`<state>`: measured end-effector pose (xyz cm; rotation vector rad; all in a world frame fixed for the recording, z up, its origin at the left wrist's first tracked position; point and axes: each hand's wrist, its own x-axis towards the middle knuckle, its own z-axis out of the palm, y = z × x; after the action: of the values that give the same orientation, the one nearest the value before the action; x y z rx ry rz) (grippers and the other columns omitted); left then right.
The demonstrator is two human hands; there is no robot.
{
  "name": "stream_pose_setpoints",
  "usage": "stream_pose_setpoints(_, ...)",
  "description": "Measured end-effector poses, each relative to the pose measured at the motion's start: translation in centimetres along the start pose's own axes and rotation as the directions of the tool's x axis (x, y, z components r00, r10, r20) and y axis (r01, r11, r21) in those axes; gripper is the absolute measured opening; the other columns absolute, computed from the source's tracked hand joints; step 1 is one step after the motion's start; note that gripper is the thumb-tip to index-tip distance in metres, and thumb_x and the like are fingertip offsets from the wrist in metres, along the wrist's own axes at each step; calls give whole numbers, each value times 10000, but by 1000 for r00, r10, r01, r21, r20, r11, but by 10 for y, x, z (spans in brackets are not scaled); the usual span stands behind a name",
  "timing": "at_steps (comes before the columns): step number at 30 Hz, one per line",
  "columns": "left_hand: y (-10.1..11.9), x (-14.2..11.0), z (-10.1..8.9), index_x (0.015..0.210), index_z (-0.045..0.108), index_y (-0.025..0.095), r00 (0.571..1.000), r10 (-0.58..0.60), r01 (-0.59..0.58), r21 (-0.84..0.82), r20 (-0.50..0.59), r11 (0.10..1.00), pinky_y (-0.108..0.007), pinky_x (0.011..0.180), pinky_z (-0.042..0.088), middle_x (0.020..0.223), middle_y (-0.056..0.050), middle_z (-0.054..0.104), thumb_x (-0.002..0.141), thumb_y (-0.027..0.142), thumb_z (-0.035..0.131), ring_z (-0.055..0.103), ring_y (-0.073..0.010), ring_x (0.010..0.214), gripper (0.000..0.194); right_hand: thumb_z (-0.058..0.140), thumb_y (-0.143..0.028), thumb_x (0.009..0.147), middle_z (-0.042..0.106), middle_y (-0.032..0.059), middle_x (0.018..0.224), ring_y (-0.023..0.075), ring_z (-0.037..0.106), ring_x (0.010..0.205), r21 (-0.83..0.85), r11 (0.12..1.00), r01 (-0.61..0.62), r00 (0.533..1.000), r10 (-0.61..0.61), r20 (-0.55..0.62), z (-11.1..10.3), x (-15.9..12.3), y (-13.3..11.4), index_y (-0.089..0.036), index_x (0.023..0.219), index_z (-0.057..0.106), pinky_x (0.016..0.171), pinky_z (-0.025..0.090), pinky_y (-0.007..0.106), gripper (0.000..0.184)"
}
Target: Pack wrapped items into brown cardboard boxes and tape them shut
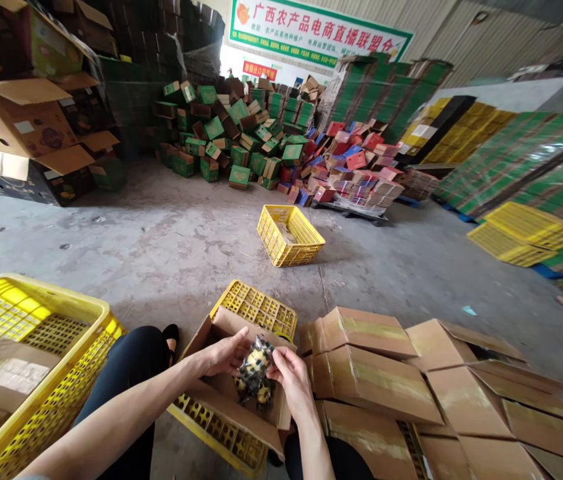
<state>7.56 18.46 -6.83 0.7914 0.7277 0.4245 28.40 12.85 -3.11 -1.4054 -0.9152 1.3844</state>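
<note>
Between my two hands is a clear, shiny plastic bag (pixel 257 365) holding round yellow and black things whose kind I cannot make out. My left hand (pixel 225 353) grips its upper left side, with the thumb raised along the edge. On the right side, my right hand (pixel 287 373) pinches the plastic between thumb and fingers. Below the bag is an open cardboard box (pixel 234 410), which sits on an upturned yellow plastic crate (pixel 256 308). The lower part of the bag hides some of the box's inside.
A large yellow crate (pixel 56 293) with cardboard inside stands at my left. Several cardboard boxes (pixel 381 380) crowd the right side. Another yellow crate (pixel 291 255) sits on the concrete floor ahead. Heaped green boxes (pixel 238 175) and red boxes (pixel 356 160) lie farther back.
</note>
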Motion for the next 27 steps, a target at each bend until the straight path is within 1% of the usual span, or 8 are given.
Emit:
stream_pose_setpoints(3,4,-4,3,1192,736,202,996,-72,75,-61,48,995,-349,745,513,1034,-108,726,786,949,500,661,-283,926,882,874,-640,703,718,19,791,170,670,643,49,999,9,1000,-9,-4,1,-1,-2,-211,862,758,631,600,312,472)
stream_pose_setpoints(7,9,-8,8,1199,751,198,993,-35,47,-113,109,993,-306,676,493,1031,-105,728,788,938,527,659,-237,824,876,882,-629,704,736,32,848,179,701,673,83,996,17,1000,-16,-18,2,-2,-5,-209,879,750,654,629,326,474)
stream_pose_setpoints(10,12,-8,9,1186,761,190,996,-20,34,-151,90,988,-283,662,487,995,-95,728,834,897,528,638,-194,751,823,901,-602,693,735,25,859,190,728,696,122,993,9,999,-4,-36,2,-2,-6,-214,886,734,672,638,327,464)
stream_pose_setpoints(13,12,-6,5,1219,748,181,997,-12,24,-170,75,985,-284,673,485,986,-97,733,878,855,524,642,-189,739,788,916,-579,681,718,11,833,198,744,693,142,990,6,999,1,-47,2,-2,-6,-216,883,720,671,641,324,459)
stream_pose_setpoints(18,9,-3,0,1141,751,159,999,17,-11,-177,35,984,-270,670,472,939,-94,723,818,822,659,643,-176,724,744,921,-565,684,715,5,851,176,743,677,154,988,-5,999,13,-48,2,-2,-5,-211,905,721,624,620,276,463)
stream_pose_setpoints(21,8,-2,-2,1175,736,154,996,85,-84,-165,-2,983,-250,671,471,956,-77,717,795,699,794,633,-147,721,667,934,-562,665,721,3,851,163,731,686,147,989,-6,998,16,-68,1,-2,-6,-206,903,727,595,597,243,475)
stream_pose_setpoints(24,9,-3,-2,1208,739,152,989,144,-136,-142,45,980,-230,681,460,972,-59,710,780,542,887,604,-111,719,597,945,-564,642,728,6,866,166,727,726,141,990,3,996,10,-87,0,-1,-5,-207,886,735,581,580,226,481)
stream_pose_setpoints(27,10,-3,-2,1210,752,154,982,179,-168,-138,68,976,-214,663,436,970,-48,703,772,457,919,580,-88,712,558,949,-557,641,729,4,858,164,720,747,137,991,4,997,7,-76,-1,0,-3,-211,865,740,588,575,219,462)
